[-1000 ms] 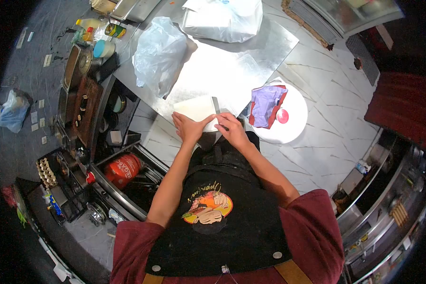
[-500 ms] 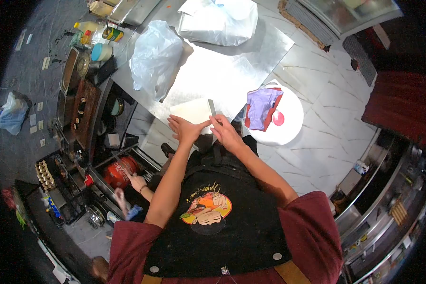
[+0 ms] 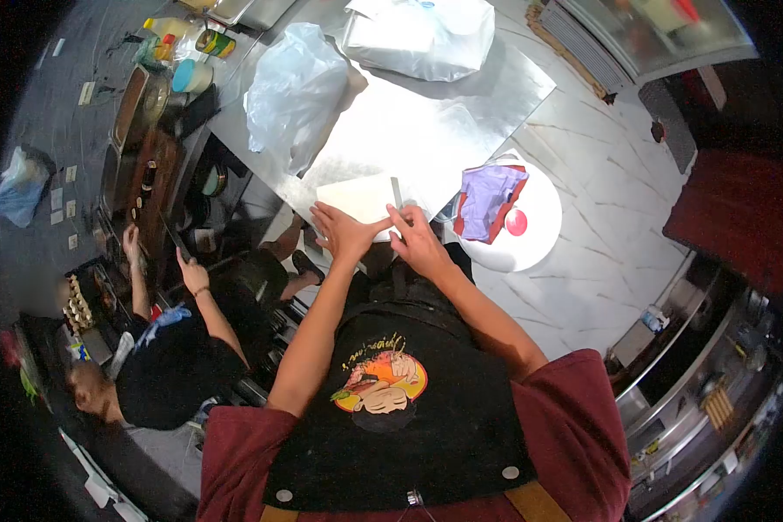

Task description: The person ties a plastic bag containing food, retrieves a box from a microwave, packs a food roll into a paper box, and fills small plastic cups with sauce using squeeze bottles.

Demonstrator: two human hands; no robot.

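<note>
A cream-coloured flat rectangular block (image 3: 358, 195) with a grey right edge lies at the near edge of the shiny metal table (image 3: 300, 189). I cannot make out what it is made of. My left hand (image 3: 346, 235) rests on its near left part, fingers spread and thumb stretched to the right. At the near right corner, my right hand (image 3: 422, 250) has its bent fingers and thumb around the grey edge. The two thumbs come close together along the near side, and my hands hide that side.
A pale plastic bag (image 3: 291, 100) and a large white wrapped package (image 3: 422, 39) stand on the table's far part. Right of it, a round white stool (image 3: 531, 235) bears a purple-and-red packet (image 3: 487, 200) and a pink round thing (image 3: 516, 223). At left, a co-worker (image 3: 178, 374) reaches over the counter.
The co-worker at left has come further into view, with both hands now raised towards the counter. My right fingers have shifted slightly along the block's edge; my left hand stays put.
</note>
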